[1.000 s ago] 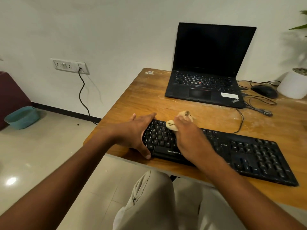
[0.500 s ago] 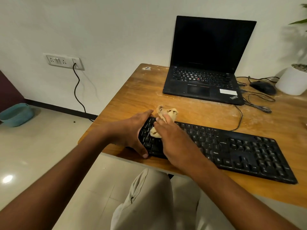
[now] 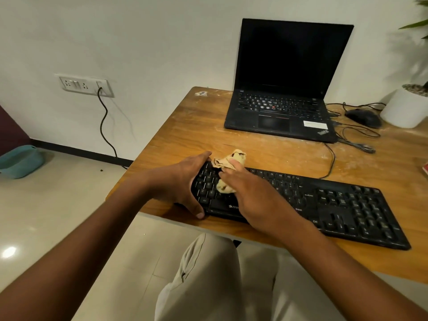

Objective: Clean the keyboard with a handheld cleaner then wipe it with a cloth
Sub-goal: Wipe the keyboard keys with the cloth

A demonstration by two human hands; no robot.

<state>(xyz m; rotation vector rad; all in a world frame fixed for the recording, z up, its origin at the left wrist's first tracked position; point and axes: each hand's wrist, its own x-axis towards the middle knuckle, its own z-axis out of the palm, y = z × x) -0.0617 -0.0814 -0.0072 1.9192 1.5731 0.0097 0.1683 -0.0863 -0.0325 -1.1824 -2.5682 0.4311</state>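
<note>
- The right grip [image 3: 251, 193] grasps a crumpled beige cloth [image 3: 228, 169] and presses it on the keys at the left part of the black keyboard [image 3: 335, 205]; the fingers lie over the cloth, and a part of it sticks out beyond the fingertips, at the far edge of the keyboard.
- The left grip [image 3: 185, 181] grasps the left end of the keyboard: the thumb is at the near edge and the fingers reach around the far corner, just beside the cloth.
- The keyboard lies on the wooden surface [image 3: 185, 135], near its front edge, and stretches to the right, away from both grips.
- Behind the grips an open black laptop [image 3: 284, 112] stands with a dark screen.
- To the right of the laptop there are a black mouse [image 3: 363, 117], some loose cables [image 3: 356, 140] and a white plant pot [image 3: 405, 107].
- To the left of the grips, on the wall, a socket panel [image 3: 83, 85] has one black cord plugged in; a teal basket [image 3: 20, 161] stands on the floor.
- A handheld cleaner I cannot see anywhere.
</note>
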